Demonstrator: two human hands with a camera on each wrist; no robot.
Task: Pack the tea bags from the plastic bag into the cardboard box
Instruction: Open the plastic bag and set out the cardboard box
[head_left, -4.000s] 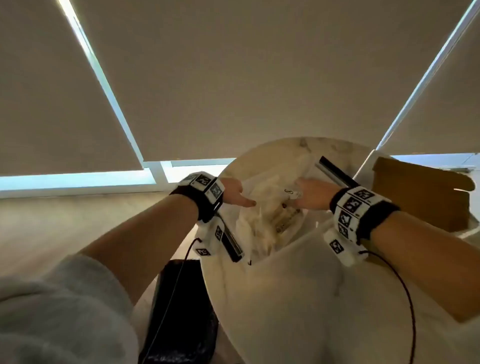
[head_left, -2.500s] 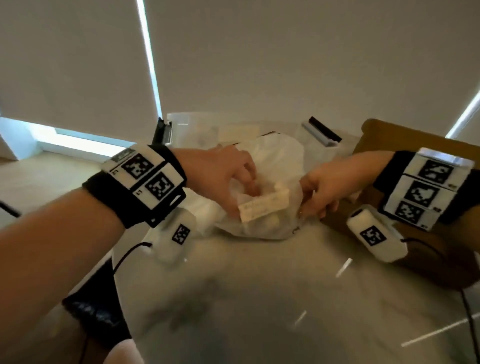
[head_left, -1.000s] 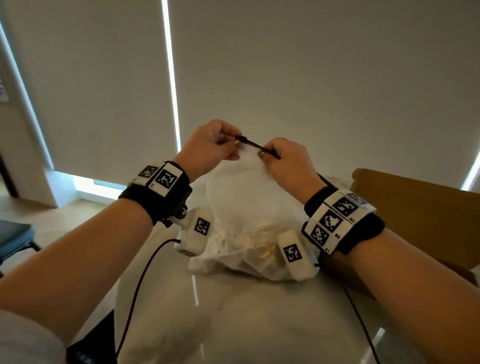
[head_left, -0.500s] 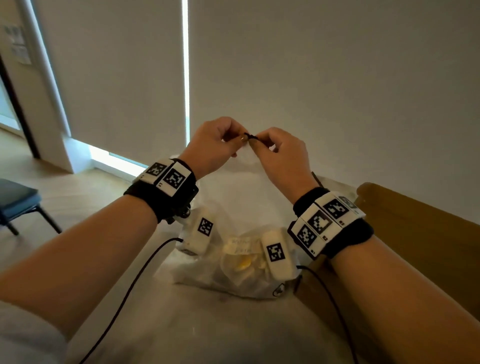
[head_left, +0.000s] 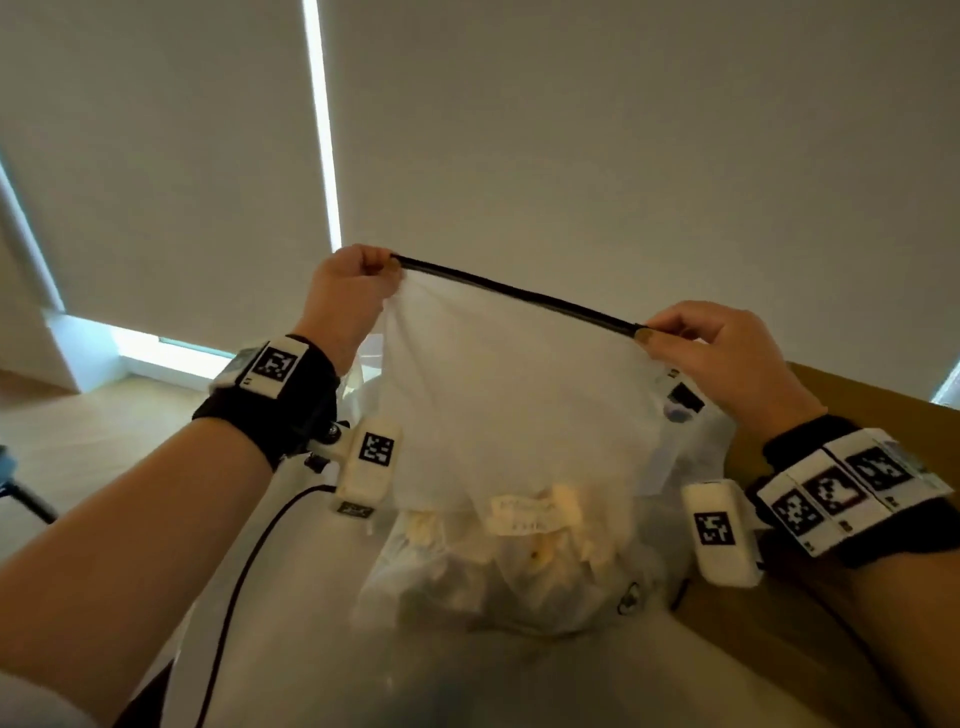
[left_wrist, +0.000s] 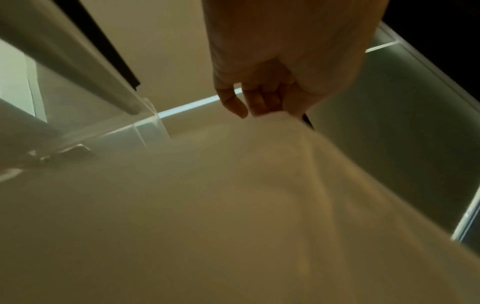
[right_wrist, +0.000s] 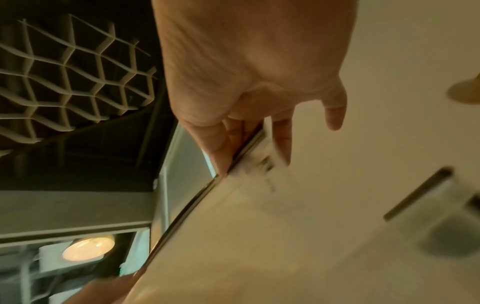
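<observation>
From my head view, my left hand (head_left: 347, 291) pinches one end of the plastic bag's black zip strip (head_left: 517, 293) and my right hand (head_left: 724, 358) pinches the other, so the plastic bag (head_left: 514, 405) hangs stretched between them above the bench (head_left: 467, 686), its bottom resting there. The tea bags (head_left: 524, 540) sit bunched low inside it, and the cardboard box (head_left: 852, 395) waits just beside my right wrist. From the left wrist, my fingers (left_wrist: 259, 100) are curled tight onto the bag's top corner. From the right wrist, thumb and fingers (right_wrist: 281, 133) clamp the strip's edge; it's blurred. I judge I'm at the opening step: next I need to part the two lips of the strip, then reach in for the tea bags, and nothing is in the box yet as far as I can see
</observation>
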